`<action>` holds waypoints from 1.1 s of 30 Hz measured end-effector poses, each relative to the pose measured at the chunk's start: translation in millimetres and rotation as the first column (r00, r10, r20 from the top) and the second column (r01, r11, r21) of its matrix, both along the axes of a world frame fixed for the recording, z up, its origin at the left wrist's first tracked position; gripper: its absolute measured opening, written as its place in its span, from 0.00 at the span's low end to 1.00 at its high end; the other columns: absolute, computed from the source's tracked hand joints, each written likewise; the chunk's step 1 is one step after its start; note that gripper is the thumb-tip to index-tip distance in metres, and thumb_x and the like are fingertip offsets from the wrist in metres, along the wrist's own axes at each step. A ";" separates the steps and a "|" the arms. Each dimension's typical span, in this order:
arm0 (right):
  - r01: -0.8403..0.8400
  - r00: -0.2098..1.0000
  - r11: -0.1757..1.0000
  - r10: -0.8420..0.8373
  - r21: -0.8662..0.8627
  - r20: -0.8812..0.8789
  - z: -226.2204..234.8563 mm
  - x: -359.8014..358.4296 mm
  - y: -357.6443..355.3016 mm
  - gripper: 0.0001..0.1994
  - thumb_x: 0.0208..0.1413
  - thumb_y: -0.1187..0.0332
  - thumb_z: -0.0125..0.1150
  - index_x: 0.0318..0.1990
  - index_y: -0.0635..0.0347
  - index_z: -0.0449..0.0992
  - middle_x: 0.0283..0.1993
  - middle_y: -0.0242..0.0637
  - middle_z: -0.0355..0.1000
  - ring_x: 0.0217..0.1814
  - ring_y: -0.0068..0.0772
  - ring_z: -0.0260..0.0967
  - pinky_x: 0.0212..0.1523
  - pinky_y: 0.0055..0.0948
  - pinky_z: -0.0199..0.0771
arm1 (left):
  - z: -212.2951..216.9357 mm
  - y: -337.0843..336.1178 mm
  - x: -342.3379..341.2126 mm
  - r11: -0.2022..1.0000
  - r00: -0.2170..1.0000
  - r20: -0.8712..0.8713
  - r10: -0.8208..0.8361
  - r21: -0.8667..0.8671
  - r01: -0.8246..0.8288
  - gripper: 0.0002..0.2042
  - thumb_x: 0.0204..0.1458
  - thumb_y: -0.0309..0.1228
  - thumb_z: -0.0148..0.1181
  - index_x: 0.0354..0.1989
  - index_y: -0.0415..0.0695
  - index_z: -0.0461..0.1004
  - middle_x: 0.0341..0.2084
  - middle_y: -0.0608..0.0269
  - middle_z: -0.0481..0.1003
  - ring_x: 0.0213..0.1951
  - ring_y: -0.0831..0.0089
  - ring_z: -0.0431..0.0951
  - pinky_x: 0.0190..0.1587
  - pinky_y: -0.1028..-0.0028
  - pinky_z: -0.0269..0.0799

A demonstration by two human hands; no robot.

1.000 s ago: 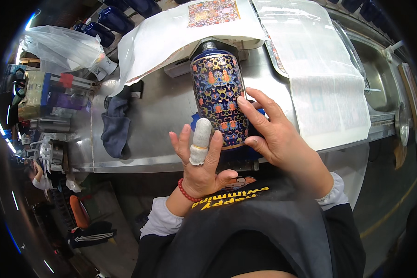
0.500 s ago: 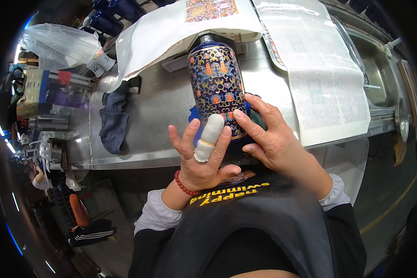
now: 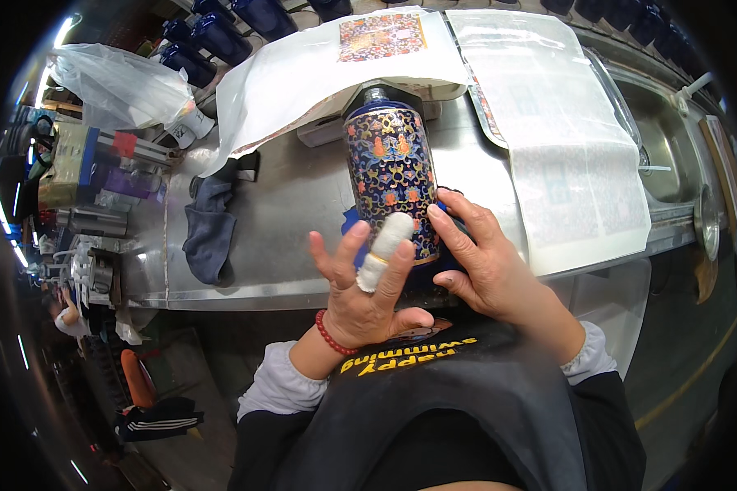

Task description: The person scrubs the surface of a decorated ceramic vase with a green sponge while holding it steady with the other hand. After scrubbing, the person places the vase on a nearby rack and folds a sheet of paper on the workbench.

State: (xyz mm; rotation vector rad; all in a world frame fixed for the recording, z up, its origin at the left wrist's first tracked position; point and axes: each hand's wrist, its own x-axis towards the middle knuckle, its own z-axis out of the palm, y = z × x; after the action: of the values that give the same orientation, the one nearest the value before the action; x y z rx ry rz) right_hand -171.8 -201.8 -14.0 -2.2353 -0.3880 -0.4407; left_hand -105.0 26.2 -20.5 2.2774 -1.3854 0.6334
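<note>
A dark blue bottle (image 3: 391, 168), covered in a colourful gold-edged floral pattern, has its neck pointing away from me. My left hand (image 3: 359, 286) is at its near left side with fingers spread. One of its fingers wears a white cloth cover (image 3: 391, 239), which overlaps the bottle's lower part in view; I cannot tell how firmly it presses. My right hand (image 3: 487, 258) has its fingers stretched out along the bottle's lower right side, fingertips at the surface, not wrapped round it. Part of a blue thing beneath the bottle shows on its left.
White sheets (image 3: 282, 86) lie behind the bottle, one bearing a patterned print (image 3: 382, 37). More translucent sheets (image 3: 577, 180) lie to the right, beside a metal sink (image 3: 667, 155). A dark cloth (image 3: 210, 233) rests on the metal table (image 3: 295, 225). Several blue bottles (image 3: 221, 37) stand at the back.
The whole view has shifted slightly, so the bottle and table appear lower. My left hand's covered finger has moved a little right across the bottle's lower part. My right hand stays beside it.
</note>
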 end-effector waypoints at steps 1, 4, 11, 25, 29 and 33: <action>0.001 1.000 1.000 -0.001 -0.007 0.001 0.1 0.1 -0.2 0.40 0.48 0.67 0.72 0.70 0.59 0.62 0.70 0.57 0.56 0.65 0.62 0.61 0.66 0.50 0.64 | 0.5 -0.1 -1.1 0.998 0.998 0.006 -0.055 0.014 0.055 0.41 0.58 0.71 0.39 0.67 0.50 0.68 0.64 0.49 0.65 0.70 0.53 0.56 0.72 0.38 0.28; 0.002 1.000 1.000 -0.002 -0.029 -0.004 2.1 0.1 -1.1 0.40 0.48 0.67 0.72 0.70 0.60 0.62 0.70 0.58 0.57 0.66 0.62 0.61 0.66 0.49 0.64 | -0.5 -0.5 -0.8 0.979 0.979 -0.013 -0.205 -0.020 0.205 0.43 0.58 0.71 0.38 0.68 0.46 0.67 0.64 0.46 0.64 0.69 0.51 0.56 0.72 0.38 0.29; -0.019 1.000 1.000 0.018 -0.012 -0.018 3.3 -0.2 -4.2 0.42 0.46 0.70 0.74 0.70 0.63 0.62 0.69 0.59 0.58 0.65 0.63 0.63 0.64 0.48 0.67 | -0.6 -2.4 2.2 0.997 0.995 -0.095 0.001 -0.075 -0.008 0.48 0.58 0.72 0.37 0.70 0.39 0.62 0.66 0.37 0.59 0.70 0.44 0.52 0.72 0.37 0.28; -0.004 0.923 0.999 0.023 -0.051 0.384 70.5 92.9 -33.9 0.13 0.49 0.73 0.71 0.42 0.62 0.75 0.31 0.43 0.73 0.27 0.45 0.71 0.29 0.38 0.70 | 8.9 -6.9 34.6 0.986 0.966 -0.258 -0.003 -0.159 -0.039 0.51 0.58 0.72 0.35 0.70 0.31 0.59 0.63 0.38 0.65 0.69 0.44 0.54 0.71 0.38 0.27; 0.026 0.950 0.995 -0.055 0.097 0.308 52.0 82.0 -36.4 0.11 0.50 0.74 0.71 0.40 0.63 0.77 0.34 0.42 0.76 0.34 0.45 0.75 0.34 0.35 0.75 | 24.5 -11.8 41.6 1.000 0.997 -0.074 -0.017 0.002 0.017 0.51 0.56 0.74 0.33 0.70 0.37 0.63 0.63 0.46 0.67 0.69 0.48 0.54 0.71 0.39 0.24; 0.151 0.975 0.972 -0.177 0.181 0.134 30.1 62.9 -34.0 0.11 0.51 0.76 0.70 0.43 0.63 0.77 0.31 0.40 0.76 0.28 0.35 0.75 0.28 0.28 0.72 | 31.8 -16.0 36.1 0.987 0.996 -0.059 -0.064 0.143 0.071 0.49 0.56 0.74 0.33 0.67 0.40 0.68 0.59 0.51 0.73 0.68 0.51 0.57 0.72 0.38 0.24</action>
State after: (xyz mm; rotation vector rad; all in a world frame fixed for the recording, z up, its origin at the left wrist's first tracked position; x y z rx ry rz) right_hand -108.9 -235.9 16.2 -2.0817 -0.2327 -0.7059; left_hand -68.9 10.2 11.2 2.3285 -1.5199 0.4591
